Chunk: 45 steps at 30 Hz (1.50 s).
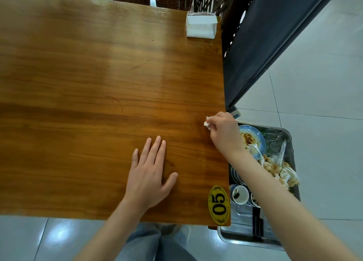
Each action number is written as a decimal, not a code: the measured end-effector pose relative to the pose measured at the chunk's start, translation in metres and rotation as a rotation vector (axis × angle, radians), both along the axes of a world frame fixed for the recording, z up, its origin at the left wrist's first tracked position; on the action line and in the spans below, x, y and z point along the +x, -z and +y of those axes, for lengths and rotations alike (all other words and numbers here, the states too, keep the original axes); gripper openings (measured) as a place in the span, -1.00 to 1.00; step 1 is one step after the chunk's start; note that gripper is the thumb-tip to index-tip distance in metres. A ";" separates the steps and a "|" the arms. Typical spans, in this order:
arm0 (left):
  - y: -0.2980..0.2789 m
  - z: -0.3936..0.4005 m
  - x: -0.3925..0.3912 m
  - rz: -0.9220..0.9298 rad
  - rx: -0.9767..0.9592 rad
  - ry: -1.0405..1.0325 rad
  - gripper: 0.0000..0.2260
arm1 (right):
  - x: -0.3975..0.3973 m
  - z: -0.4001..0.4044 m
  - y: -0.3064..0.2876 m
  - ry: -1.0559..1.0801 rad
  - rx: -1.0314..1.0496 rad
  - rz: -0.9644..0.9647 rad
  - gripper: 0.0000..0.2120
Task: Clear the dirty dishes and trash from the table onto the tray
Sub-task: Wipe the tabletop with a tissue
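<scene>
Your tray of dishes sits right of the bench; the napkin holder stands on its far right corner.

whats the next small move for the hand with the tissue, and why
Probably carry the crumpled white tissue rightwards over the table edge and drop it on the metal tray. The right hand already pinches it; the tray sits just beside, holding dirty dishes.

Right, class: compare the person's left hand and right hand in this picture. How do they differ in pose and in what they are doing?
The left hand lies flat on the wooden table with its fingers straight; the right hand is raised, fingers curled. The left hand holds nothing; the right hand pinches a crumpled white tissue. The left hand sits further in on the table; the right hand is at the edge beside the metal tray. Both are bare.
</scene>
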<state>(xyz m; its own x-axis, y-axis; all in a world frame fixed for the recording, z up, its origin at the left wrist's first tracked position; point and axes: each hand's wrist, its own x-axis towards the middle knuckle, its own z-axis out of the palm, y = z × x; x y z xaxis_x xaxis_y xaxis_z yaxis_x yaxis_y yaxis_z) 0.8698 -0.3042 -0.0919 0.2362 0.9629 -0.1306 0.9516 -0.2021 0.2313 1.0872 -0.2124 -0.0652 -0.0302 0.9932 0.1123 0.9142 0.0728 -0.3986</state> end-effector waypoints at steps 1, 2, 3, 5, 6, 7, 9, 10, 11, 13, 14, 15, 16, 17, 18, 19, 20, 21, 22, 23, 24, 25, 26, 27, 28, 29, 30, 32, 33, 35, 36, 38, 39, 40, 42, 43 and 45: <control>0.000 0.000 0.001 -0.001 0.001 -0.003 -0.28 | -0.003 -0.002 0.000 -0.003 0.006 -0.002 -0.83; -0.001 0.001 0.002 0.004 0.002 -0.003 -0.28 | -0.007 -0.007 0.000 -0.031 0.011 -0.009 -0.85; -0.001 0.000 0.002 0.011 0.005 -0.002 -0.29 | -0.012 -0.017 0.000 -0.089 0.016 -0.015 -0.88; 0.000 0.000 0.002 0.012 0.023 0.001 -0.29 | -0.023 -0.047 -0.001 -0.252 -0.005 0.010 -0.93; 0.000 0.000 0.001 0.010 0.025 0.003 -0.29 | -0.025 -0.063 -0.002 -0.337 -0.039 0.031 -0.93; 0.001 -0.001 0.001 0.008 0.023 0.003 -0.29 | -0.022 -0.075 -0.002 -0.405 -0.061 0.041 -0.93; 0.002 -0.001 0.002 0.005 0.027 -0.001 -0.30 | -0.008 -0.081 0.000 -0.418 -0.055 0.026 -0.90; 0.002 -0.001 0.002 0.007 0.031 -0.003 -0.30 | 0.000 -0.078 0.001 -0.353 -0.032 0.018 -0.89; 0.002 -0.001 0.002 0.011 0.034 -0.003 -0.30 | 0.005 -0.076 0.001 -0.277 -0.008 0.022 -0.90; 0.003 -0.001 0.001 0.013 0.038 -0.007 -0.30 | 0.000 -0.081 0.002 -0.204 0.033 0.042 -0.93; 0.004 -0.001 0.001 0.010 0.041 -0.009 -0.29 | -0.007 -0.088 0.002 -0.228 0.038 0.051 -0.93; 0.004 -0.001 0.001 0.005 0.040 -0.010 -0.29 | -0.014 -0.098 0.003 -0.282 0.027 0.065 -0.89; 0.004 -0.002 0.001 0.002 0.038 -0.011 -0.29 | -0.018 -0.107 0.003 -0.349 0.007 0.077 -0.85; 0.004 -0.002 0.001 0.001 0.037 -0.012 -0.29 | -0.018 -0.112 0.002 -0.399 -0.009 0.076 -0.84; 0.004 -0.002 0.002 0.001 0.038 -0.011 -0.29 | -0.014 -0.110 0.002 -0.409 -0.009 0.061 -0.86; 0.003 -0.001 0.002 0.000 0.039 -0.008 -0.29 | -0.008 -0.104 0.003 -0.363 0.007 0.045 -0.90; 0.003 -0.001 0.002 0.000 0.039 -0.004 -0.29 | -0.003 -0.098 0.003 -0.274 0.023 0.045 -0.92; 0.003 -0.001 0.002 0.002 0.039 -0.003 -0.29 | -0.001 -0.092 0.003 -0.171 0.026 0.058 -0.91; 0.003 -0.001 0.002 0.006 0.040 -0.005 -0.30 | -0.001 -0.089 0.002 -0.094 0.028 0.070 -0.91; 0.003 -0.001 0.002 0.009 0.042 -0.006 -0.30 | -0.004 -0.089 0.003 -0.060 0.040 0.066 -0.91; 0.004 -0.001 0.001 0.013 0.043 -0.005 -0.30 | -0.007 -0.091 0.003 -0.066 0.051 0.051 -0.92; 0.004 -0.001 0.001 0.016 0.041 -0.005 -0.30 | -0.010 -0.095 0.003 -0.105 0.051 0.041 -0.93; 0.005 -0.001 0.000 0.017 0.038 -0.009 -0.29 | -0.013 -0.099 0.004 -0.160 0.049 0.041 -0.94; 0.005 -0.001 0.000 0.018 0.032 -0.013 -0.29 | -0.014 -0.102 0.003 -0.211 0.051 0.043 -0.95; 0.004 -0.001 0.001 0.015 0.027 -0.015 -0.29 | -0.013 -0.103 0.003 -0.242 0.050 0.044 -0.95; 0.003 -0.001 0.003 -0.002 0.028 -0.013 -0.30 | -0.010 -0.102 0.003 -0.241 0.045 0.039 -0.95; 0.000 -0.002 0.003 -0.045 0.033 -0.012 -0.31 | -0.008 -0.100 0.003 -0.205 0.041 0.033 -0.94; -0.005 -0.003 -0.006 -0.173 0.055 -0.041 -0.37 | -0.007 -0.099 0.001 -0.057 0.025 0.067 -0.90; -0.006 -0.002 -0.017 -0.213 0.078 -0.078 -0.39 | -0.011 -0.099 -0.001 0.009 0.023 0.097 -0.89; -0.007 0.003 -0.047 -0.208 0.102 -0.186 -0.42 | -0.028 -0.104 -0.003 0.012 0.029 0.116 -0.87; -0.007 0.007 -0.065 -0.178 0.096 -0.231 -0.43 | -0.043 -0.108 -0.003 -0.036 0.030 0.108 -0.87; -0.007 0.019 -0.095 -0.116 0.075 -0.263 -0.45 | -0.074 -0.113 -0.005 -0.117 0.033 0.123 -0.88; -0.007 0.027 -0.106 -0.095 0.066 -0.261 -0.46 | -0.088 -0.112 -0.005 -0.127 0.024 0.140 -0.88; -0.008 0.033 -0.115 -0.079 0.058 -0.257 -0.46 | -0.101 -0.109 -0.005 -0.123 0.011 0.155 -0.87; -0.009 0.040 -0.124 -0.056 0.038 -0.248 -0.45 | -0.123 -0.102 -0.006 -0.098 -0.020 0.188 -0.87; -0.008 0.041 -0.126 -0.047 0.031 -0.245 -0.45 | -0.132 -0.098 -0.006 -0.083 -0.027 0.204 -0.88; -0.008 0.041 -0.125 -0.033 0.023 -0.245 -0.44 | -0.146 -0.089 -0.005 -0.060 -0.030 0.217 -0.89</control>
<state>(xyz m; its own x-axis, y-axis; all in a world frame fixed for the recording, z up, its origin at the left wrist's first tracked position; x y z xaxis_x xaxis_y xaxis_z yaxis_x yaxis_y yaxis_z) 0.7450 -0.2630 -0.0840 -0.0007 0.9946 -0.1042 0.9650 0.0280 0.2609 0.9417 -0.3013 -0.0602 -0.0676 0.9934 0.0927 0.8013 0.1094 -0.5881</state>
